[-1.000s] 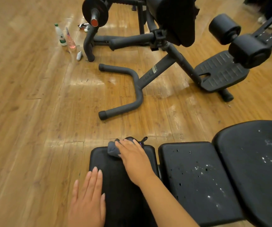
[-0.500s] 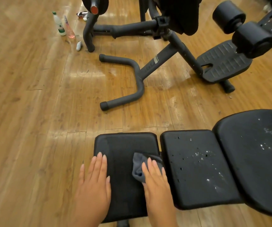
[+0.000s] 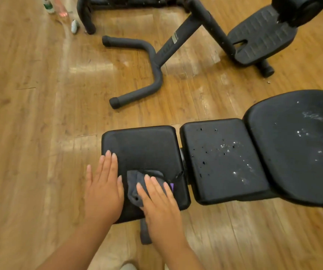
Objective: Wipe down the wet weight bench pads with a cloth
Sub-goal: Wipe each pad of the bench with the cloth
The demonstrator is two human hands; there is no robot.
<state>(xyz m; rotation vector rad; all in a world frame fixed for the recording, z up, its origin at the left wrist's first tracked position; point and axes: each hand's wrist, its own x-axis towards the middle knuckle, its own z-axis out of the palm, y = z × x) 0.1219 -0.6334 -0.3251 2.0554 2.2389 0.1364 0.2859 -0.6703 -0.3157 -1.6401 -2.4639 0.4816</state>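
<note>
You are looking down at a glossy wooden plank floor (image 3: 30, 114) with pale glare patches on it. Ahead of you stands a black metal exercise machine frame (image 3: 178, 38), its curved tubular foot (image 3: 153, 75) lying on the boards with rubber caps at both ends. To the right you see its black ribbed foot plate (image 3: 262, 36), with a black foam roller pad (image 3: 300, 8) above it. At the top left you find a clear plastic bottle with a green label (image 3: 47, 4), a pink-tinted bottle (image 3: 61, 8) beside it, and a small grey oval object (image 3: 74, 26) close by on the floor.
</note>
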